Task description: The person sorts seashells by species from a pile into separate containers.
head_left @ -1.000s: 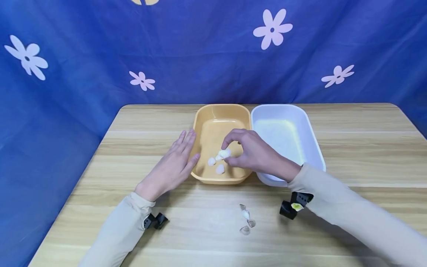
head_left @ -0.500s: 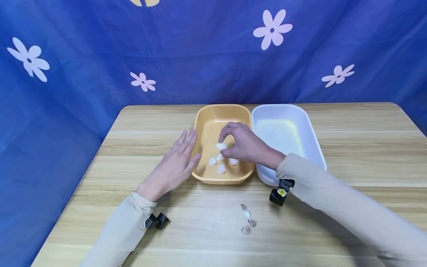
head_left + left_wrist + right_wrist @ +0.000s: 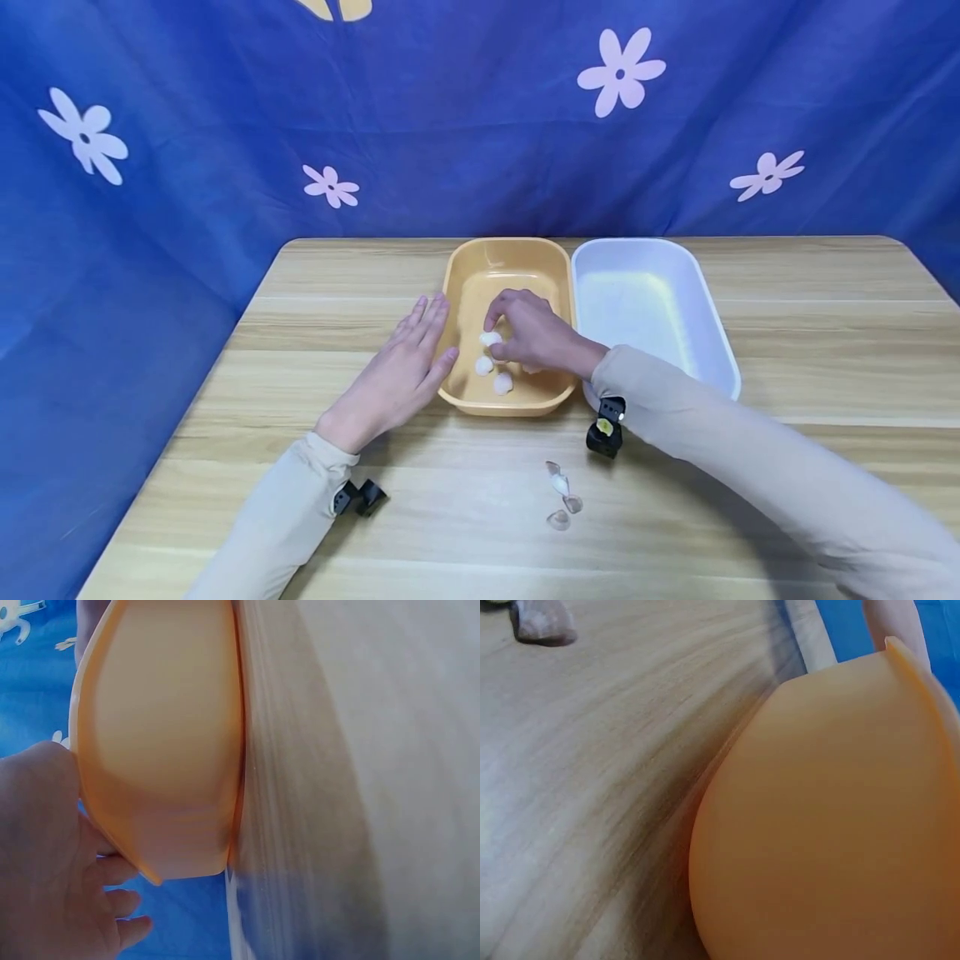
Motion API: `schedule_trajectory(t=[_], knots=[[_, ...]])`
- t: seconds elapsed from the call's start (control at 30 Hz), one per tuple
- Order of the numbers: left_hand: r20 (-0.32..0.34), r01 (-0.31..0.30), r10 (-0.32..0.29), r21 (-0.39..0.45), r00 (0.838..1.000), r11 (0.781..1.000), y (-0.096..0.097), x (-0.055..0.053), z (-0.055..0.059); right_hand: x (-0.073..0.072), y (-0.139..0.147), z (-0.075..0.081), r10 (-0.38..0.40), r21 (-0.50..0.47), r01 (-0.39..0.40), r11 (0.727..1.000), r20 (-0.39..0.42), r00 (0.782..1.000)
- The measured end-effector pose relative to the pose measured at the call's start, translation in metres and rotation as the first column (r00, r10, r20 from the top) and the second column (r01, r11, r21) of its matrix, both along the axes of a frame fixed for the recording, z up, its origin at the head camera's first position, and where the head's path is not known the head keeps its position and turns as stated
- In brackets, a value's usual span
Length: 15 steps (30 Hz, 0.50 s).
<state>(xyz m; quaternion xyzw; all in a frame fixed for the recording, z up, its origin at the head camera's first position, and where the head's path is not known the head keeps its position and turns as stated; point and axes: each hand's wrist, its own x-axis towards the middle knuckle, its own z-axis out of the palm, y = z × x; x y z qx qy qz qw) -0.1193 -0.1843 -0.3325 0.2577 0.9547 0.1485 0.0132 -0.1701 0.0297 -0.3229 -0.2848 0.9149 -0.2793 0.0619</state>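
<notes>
My right hand [image 3: 532, 333] reaches into the orange tray [image 3: 510, 410] and pinches a white seashell [image 3: 491, 338] between thumb and forefinger. Two more white seashells lie on the tray floor nearer its front: one at the left [image 3: 484, 365], another nearest the front wall [image 3: 502, 383]. The hand partly hides others. My left hand [image 3: 393, 367] lies with straight fingers along the tray's left rim. In the left wrist view, that hand [image 3: 45, 847] touches the rim from outside. The right wrist view is mostly the tray's outer wall [image 3: 825, 810]; the pinched seashell is out of sight there.
A white tray [image 3: 731, 375] stands against the orange one on its right, partly under my right forearm. Several small shells [image 3: 573, 503] lie in a loose row on the wooden table [image 3: 450, 517] in front. A blue flowered cloth [image 3: 480, 125] hangs behind.
My right hand has shifted slightly left inside the orange tray, a white seashell between its fingers. The left hand has stayed at the rim. The head view has tilted a little.
</notes>
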Motion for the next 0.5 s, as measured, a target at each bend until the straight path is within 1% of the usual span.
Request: schedule_trajectory(t=[0.2, 0.37, 0.5], knots=[[-0.005, 0.001, -0.001, 0.002, 1.0, 1.0, 0.0001, 0.0006, 0.0015, -0.0038, -0.0026, -0.0032, -0.025, 0.034, 0.025, 0.999, 0.012, 1.0], [-0.006, 0.0, 0.0, 0.004, 1.0, 1.0, 0.0006, 0.0007, 0.0017, -0.0055, -0.0044, -0.0056, -0.005, 0.094, 0.007, 0.996, -0.026, 1.0], [-0.007, 0.0, 0.0, 0.005, 1.0, 1.0, 0.0011, 0.0011, 0.0009, -0.0061, -0.004, -0.0072, 0.017, 0.108, -0.01, 0.994, -0.06, 0.998]])
